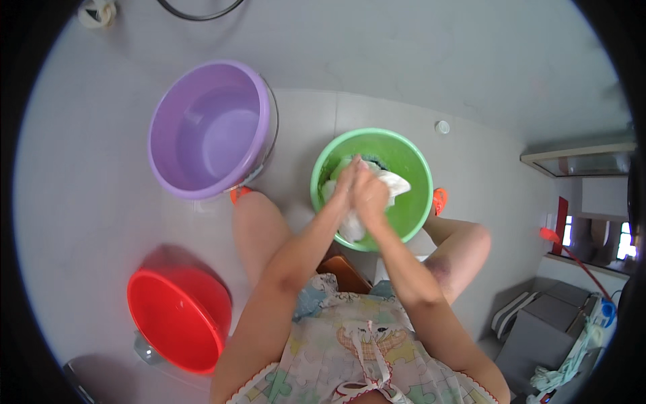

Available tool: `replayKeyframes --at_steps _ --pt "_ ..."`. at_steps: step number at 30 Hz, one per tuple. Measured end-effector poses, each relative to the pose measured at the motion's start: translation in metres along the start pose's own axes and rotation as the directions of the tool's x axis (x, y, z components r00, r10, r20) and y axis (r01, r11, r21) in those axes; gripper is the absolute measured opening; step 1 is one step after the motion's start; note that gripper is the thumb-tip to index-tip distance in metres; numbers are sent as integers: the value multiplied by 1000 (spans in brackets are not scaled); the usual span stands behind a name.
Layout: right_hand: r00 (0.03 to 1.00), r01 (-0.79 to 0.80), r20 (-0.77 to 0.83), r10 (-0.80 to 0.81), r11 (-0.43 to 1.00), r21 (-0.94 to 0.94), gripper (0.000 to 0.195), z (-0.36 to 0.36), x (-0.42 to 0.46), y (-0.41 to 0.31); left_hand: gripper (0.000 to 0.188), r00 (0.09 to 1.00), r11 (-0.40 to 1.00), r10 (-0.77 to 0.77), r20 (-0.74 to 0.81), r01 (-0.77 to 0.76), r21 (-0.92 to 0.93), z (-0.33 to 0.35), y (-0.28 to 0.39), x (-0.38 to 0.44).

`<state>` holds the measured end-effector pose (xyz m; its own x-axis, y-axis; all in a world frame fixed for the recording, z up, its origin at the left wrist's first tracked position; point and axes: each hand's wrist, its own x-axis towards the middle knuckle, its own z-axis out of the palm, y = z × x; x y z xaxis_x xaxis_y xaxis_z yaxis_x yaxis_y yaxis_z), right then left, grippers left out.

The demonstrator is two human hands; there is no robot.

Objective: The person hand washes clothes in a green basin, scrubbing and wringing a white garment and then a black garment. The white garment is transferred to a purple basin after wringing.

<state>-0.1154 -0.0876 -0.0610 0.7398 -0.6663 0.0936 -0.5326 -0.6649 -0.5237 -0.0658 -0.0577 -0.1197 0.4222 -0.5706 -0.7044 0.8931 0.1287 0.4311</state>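
A light-green plastic basin (411,222) stands on the floor between my feet. Over it, my left hand (347,177) and my right hand (371,194) press together, gripping a bunched white cloth (396,183). Part of the cloth hangs below my wrists toward the near rim. My fingers overlap, so how each one holds the fabric is partly hidden. Something dark, perhaps more fabric, shows behind my fingertips inside the basin. The hands look slightly blurred.
A purple bucket (160,151) with a wire handle stands ahead on the left. Nearer, a red basin (222,348) sits tilted. A small white cap (442,127) lies by the wall. At right are a grey box (535,328), a red-handled stick (580,262) and a mop head (560,371).
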Motion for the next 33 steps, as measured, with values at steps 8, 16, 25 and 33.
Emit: replayKeyframes --at_steps 8,16,25,33 --pt "986 -89 -127 113 979 181 56 -16 11 15 42 993 991 -72 93 61 116 22 11 -15" --pt "938 -344 60 340 904 253 54 -18 40 82 51 972 990 -120 200 131 -46 31 2 -42" --pt "854 -244 520 13 894 377 44 -130 36 74 62 750 987 -159 642 105 121 3 33 -57" --pt "832 -120 553 -46 958 261 29 -113 14 56 32 830 650 -227 509 -260 714 -7 34 -59"
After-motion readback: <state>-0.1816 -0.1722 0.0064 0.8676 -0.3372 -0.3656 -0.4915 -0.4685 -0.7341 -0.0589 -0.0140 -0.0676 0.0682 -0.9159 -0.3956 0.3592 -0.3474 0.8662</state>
